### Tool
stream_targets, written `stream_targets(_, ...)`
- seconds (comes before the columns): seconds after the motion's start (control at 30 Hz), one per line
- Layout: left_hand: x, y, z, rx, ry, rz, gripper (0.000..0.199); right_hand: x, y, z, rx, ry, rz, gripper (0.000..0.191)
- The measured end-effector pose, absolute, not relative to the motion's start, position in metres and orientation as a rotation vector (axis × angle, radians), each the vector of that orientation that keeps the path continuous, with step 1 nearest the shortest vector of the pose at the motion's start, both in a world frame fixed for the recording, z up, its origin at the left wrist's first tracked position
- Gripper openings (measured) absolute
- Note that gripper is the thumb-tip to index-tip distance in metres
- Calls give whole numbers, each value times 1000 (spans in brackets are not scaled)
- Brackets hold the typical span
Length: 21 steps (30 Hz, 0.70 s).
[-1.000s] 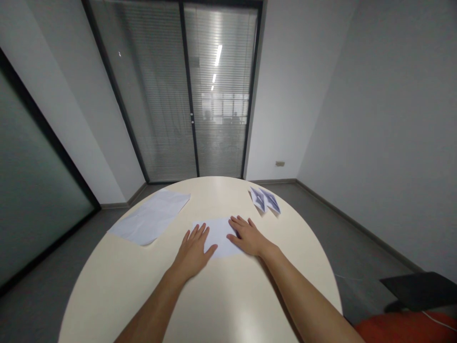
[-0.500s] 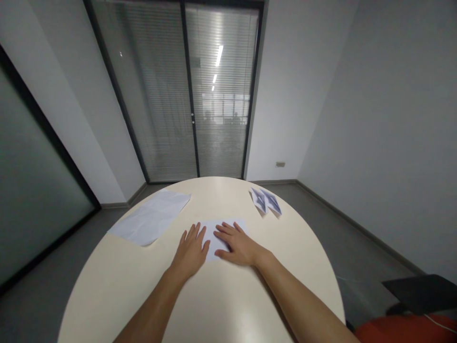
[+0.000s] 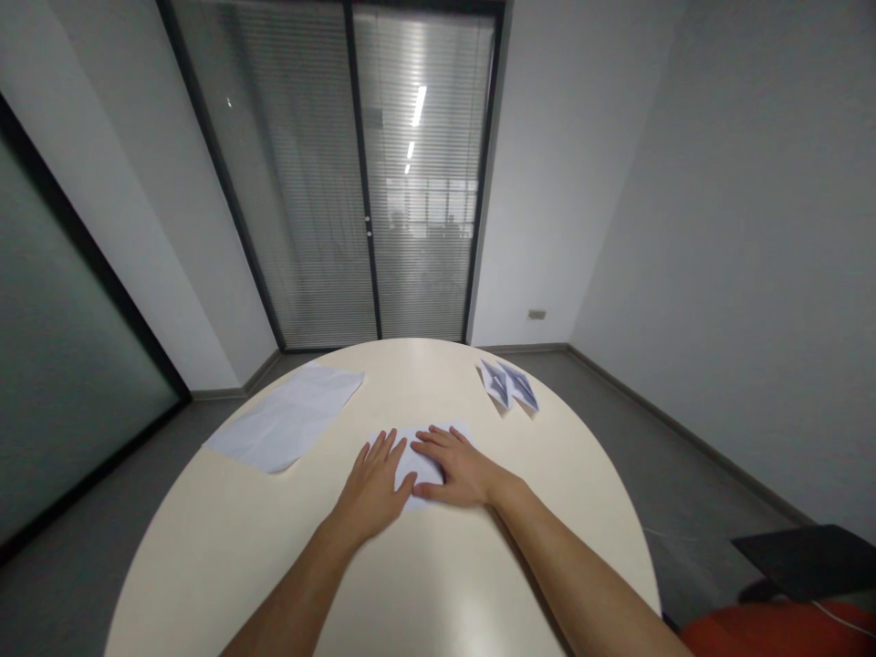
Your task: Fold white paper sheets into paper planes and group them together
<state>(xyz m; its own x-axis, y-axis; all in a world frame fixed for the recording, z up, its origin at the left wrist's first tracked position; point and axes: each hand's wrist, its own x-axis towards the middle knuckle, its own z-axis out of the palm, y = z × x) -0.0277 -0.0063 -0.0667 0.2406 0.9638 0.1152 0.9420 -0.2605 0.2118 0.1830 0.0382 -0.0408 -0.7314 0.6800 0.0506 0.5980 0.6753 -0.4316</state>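
A small white sheet of paper (image 3: 419, 470) lies on the pale round table, partly covered by both hands. On its left part rests my left hand (image 3: 375, 484), palm down with the fingers stretched out. My right hand (image 3: 457, 467) lies flat across the right part, fingers spread and pointing left. The two thumbs nearly meet over the near part of the sheet. Neither hand grips anything. How the paper is folded beneath the palms is hidden.
A larger creased white sheet (image 3: 291, 415) lies at the table's left edge. Two folded paper pieces (image 3: 510, 385) stand at the far right. The round table (image 3: 411, 584) has a curved edge. Beyond its right side are a black flat object (image 3: 811, 558) and a red seat (image 3: 780, 631).
My left hand has slid a little to the right over the paper, so its thumb is closer to the right thumb. The right hand has barely moved.
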Motion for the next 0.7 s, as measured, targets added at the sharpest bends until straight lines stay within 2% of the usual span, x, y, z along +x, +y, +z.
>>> stream_targets(0.17, -29, -7, -72, 2384, 1862, 352, 63, 184, 39, -43, -1154, -2666, 552, 89)
stream_targets(0.43, -31, -8, -73, 2348, 1964, 361, 63, 190, 43, -46, -1407, -2553, 510, 83)
stream_targets(0.7, -36, -4, -69, 2288, 2111, 326, 58, 189, 41, -45, -1451, -2556, 493, 87)
